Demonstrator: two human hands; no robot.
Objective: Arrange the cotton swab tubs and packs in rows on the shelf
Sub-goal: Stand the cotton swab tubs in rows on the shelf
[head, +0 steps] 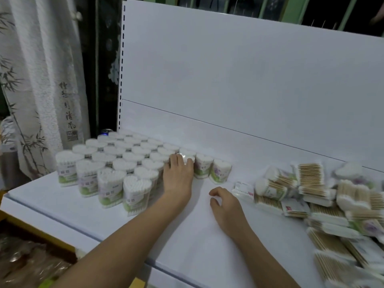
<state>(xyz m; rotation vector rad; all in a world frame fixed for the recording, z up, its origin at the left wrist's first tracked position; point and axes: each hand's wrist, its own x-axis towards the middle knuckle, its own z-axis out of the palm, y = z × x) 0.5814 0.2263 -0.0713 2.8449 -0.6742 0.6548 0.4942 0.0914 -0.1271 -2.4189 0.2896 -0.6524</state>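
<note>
Your left hand (178, 173) grips a light, rigid tub (187, 157) from above; your right hand (225, 201) rests relaxed at 3 o'clock; hold tubs by their sides.

Two bare forearms show from about the elbow down, with no sleeve on either; the left hand (178, 175) and the right hand (225, 206) wear no glove, ring, watch or band; fingernails are short and unpainted where visible; both wrists are slim.
</note>
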